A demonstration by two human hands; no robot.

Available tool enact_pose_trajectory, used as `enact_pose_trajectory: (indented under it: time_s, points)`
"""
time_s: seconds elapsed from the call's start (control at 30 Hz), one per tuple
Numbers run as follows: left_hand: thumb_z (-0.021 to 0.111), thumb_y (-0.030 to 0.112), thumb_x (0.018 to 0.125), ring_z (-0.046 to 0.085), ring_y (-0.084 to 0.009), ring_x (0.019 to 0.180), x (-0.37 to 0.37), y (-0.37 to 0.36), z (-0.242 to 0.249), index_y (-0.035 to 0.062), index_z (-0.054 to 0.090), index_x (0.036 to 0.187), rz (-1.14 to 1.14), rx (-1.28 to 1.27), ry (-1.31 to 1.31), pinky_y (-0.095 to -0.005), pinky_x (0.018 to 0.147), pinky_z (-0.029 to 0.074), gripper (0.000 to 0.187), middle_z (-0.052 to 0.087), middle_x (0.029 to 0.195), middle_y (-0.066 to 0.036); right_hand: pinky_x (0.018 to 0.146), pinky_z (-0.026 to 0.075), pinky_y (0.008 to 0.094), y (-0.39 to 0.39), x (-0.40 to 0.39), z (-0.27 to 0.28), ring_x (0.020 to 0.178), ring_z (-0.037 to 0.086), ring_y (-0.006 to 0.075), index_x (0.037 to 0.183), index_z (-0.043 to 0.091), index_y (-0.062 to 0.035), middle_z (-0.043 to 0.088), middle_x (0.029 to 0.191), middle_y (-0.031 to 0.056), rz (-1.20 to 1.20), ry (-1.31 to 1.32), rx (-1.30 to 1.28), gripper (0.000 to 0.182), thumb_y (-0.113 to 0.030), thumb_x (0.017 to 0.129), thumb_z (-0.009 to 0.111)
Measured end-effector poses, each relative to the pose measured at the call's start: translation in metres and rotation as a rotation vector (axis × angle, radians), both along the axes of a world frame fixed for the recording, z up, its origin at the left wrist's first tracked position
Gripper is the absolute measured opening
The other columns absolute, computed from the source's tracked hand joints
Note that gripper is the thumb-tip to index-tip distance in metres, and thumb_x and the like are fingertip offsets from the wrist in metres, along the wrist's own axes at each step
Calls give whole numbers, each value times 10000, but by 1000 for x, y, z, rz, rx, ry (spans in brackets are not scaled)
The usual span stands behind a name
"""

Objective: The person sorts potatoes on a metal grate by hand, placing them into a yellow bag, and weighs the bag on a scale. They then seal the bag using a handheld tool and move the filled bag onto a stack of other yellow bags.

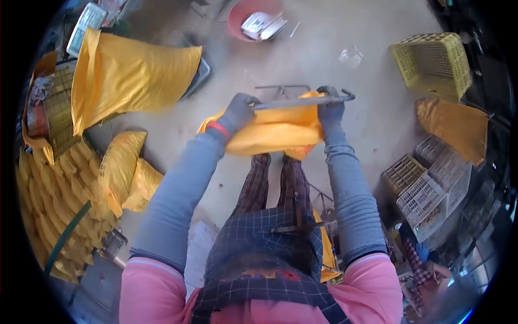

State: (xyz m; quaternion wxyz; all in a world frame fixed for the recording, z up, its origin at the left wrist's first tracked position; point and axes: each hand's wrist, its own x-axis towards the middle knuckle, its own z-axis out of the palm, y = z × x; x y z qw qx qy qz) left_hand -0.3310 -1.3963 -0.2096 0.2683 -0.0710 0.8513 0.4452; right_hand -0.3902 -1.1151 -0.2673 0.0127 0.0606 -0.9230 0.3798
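Note:
Both hands wear dark grey gloves and are raised in front of the body. My left hand [239, 114] is closed at the left end of a yellow woven sack [278, 129], with a red band at the wrist. At the sack's right end, my right hand [331, 109] is closed round its upper edge. A metal bar [297, 102] with a hooked right end runs along the top of the sack, between and across the hands. The sack hangs below the bar, its folds partly blurred. Which fingers press on the bar is hard to tell.
A large yellow sack [140, 75] stands at the upper left, above stacked sacks [59, 200]. A red basin [237, 16] holds papers. On the right are a yellow crate [437, 65], an orange sack [453, 127] and pale crates [423, 200]. Another person [431, 278] is at the lower right.

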Motion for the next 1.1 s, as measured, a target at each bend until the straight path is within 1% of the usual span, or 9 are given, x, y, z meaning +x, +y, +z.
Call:
enact_pose_trajectory:
  time_s: [0.07,0.17,0.23,0.33,0.57,0.73,0.8,0.93,1.1]
  points:
    - [588,-16,761,675,-224,886,17,-10,-14,34,701,1056,45,64,-133,-315,811,512,320,715,951,-140,818,514,422,5,3,-2,850,657,328,989,646,-169,684,924,73,66,-27,24,158,-198,872,544]
    - [660,109,778,559,-268,1134,63,-2,-7,112,535,1316,-56,-392,454,-394,998,411,552,650,1137,-124,869,494,468,31,29,27,905,658,346,1048,657,-162,693,968,89,51,-258,272,246,-339,883,613]
    - [650,139,805,581,-306,1106,142,-2,-11,88,522,1321,81,-549,248,-445,961,437,534,642,1149,-155,814,514,470,74,76,41,922,662,335,1108,650,-145,702,1000,113,155,-427,363,329,-374,875,621]
    - [604,210,862,647,-414,920,243,10,21,6,586,1226,492,-267,-407,-473,793,515,418,685,1009,-214,814,509,440,118,138,84,893,665,352,1056,695,-96,706,959,167,139,-945,473,373,-405,856,640]
    - [696,259,830,669,-248,776,295,105,79,-61,663,1068,679,62,-985,-381,688,499,401,704,877,-174,815,510,465,138,208,147,914,659,379,1068,682,-81,688,964,205,18,-1056,496,390,-405,871,592]
    - [692,297,855,640,-202,790,362,129,49,-113,654,1009,923,379,-919,-345,670,482,439,693,889,-130,927,462,452,130,241,151,1056,615,369,1169,633,-72,662,1111,200,67,-1155,432,437,-391,877,573]
    - [640,264,923,693,-259,753,342,128,63,-14,517,1246,996,525,-1194,-366,630,593,443,643,1044,-161,1034,368,448,120,250,158,1189,543,335,1204,618,-82,611,1241,169,331,-1125,642,453,-391,877,560]
    - [599,259,948,692,-303,751,364,141,54,-26,454,1261,1026,600,-1170,-416,596,614,448,632,1036,-163,1065,308,482,142,270,160,1277,457,333,1254,574,-87,528,1353,141,226,-903,590,457,-365,895,521]
    - [576,336,957,690,-278,730,335,158,77,-21,487,1237,1305,666,-1065,-383,566,618,462,629,1035,-167,1116,236,564,141,258,138,1407,315,340,1336,529,-62,460,1443,125,296,-1193,765,547,-395,907,469]
